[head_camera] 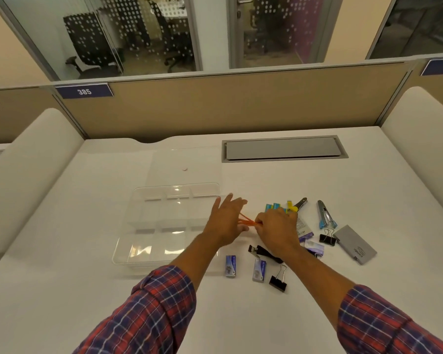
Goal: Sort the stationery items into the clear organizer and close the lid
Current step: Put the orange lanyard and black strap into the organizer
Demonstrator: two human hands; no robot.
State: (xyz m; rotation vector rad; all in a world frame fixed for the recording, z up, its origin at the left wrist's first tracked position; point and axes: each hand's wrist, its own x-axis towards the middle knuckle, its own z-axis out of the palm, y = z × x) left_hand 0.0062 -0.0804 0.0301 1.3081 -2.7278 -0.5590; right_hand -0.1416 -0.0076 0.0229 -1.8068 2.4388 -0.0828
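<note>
A clear organizer (149,213) with several empty compartments lies open on the white desk, its lid (187,164) flat behind it. My left hand (226,221) hovers at the organizer's right edge, fingers spread. My right hand (275,229) pinches an orange rubber band (248,221), which stretches across to the left hand's fingers. Around the hands lie two blue staple boxes (230,266) (259,270), teal boxes (273,207), a black stapler (262,252), two black binder clips (278,279) (327,237), a silver-blue stapler (324,214), a yellow-handled tool (296,206) and a grey card case (354,244).
A grey cable hatch (283,148) is set into the desk at the back right. A tan partition (215,108) closes off the far edge. Padded white dividers (28,175) (425,139) stand at both sides. Bare desk (62,290) stretches along the near side.
</note>
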